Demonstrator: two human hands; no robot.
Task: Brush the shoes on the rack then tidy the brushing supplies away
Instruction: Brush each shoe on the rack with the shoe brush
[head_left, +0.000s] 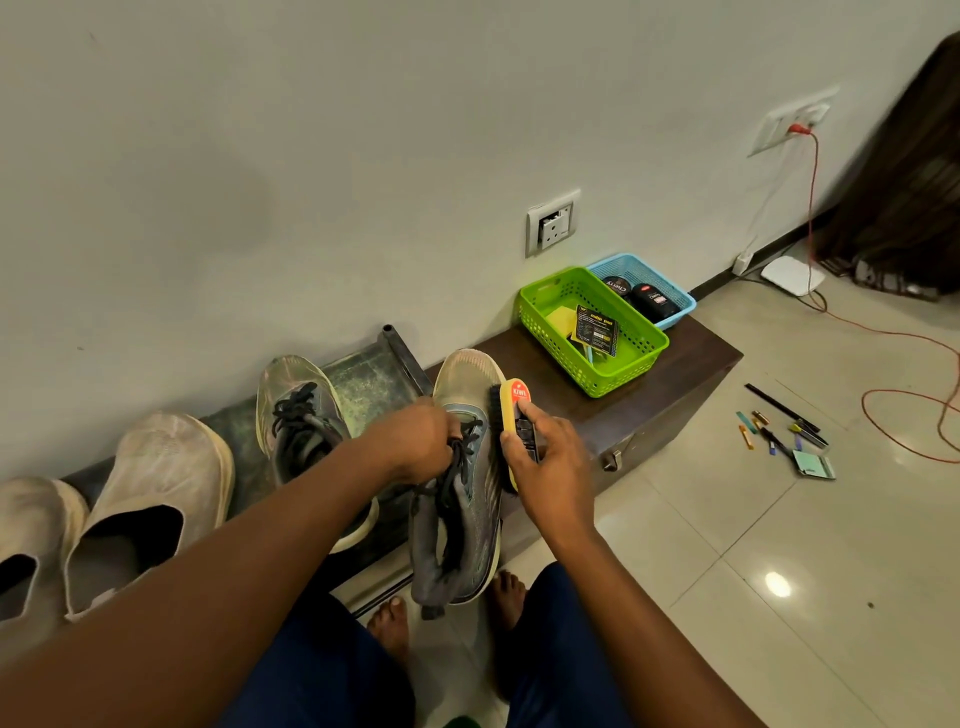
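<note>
With your left hand (415, 441) gripping the shoe (465, 467) by its laces and your right (545, 457) clasping the brush (511, 415) against its side, brush in short, firm strokes toward the toe.

The shoe brush (511, 415) reads "KIWI"; a black tin (617, 286) reads "Cherry".

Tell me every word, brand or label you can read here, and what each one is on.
"KIWI": on the red label of the yellow brush that the right hand holds.
"Cherry": on a round black tin in the blue basket.
Black packet in the green basket: print too blurred.
Black bottle: label too small.
</note>
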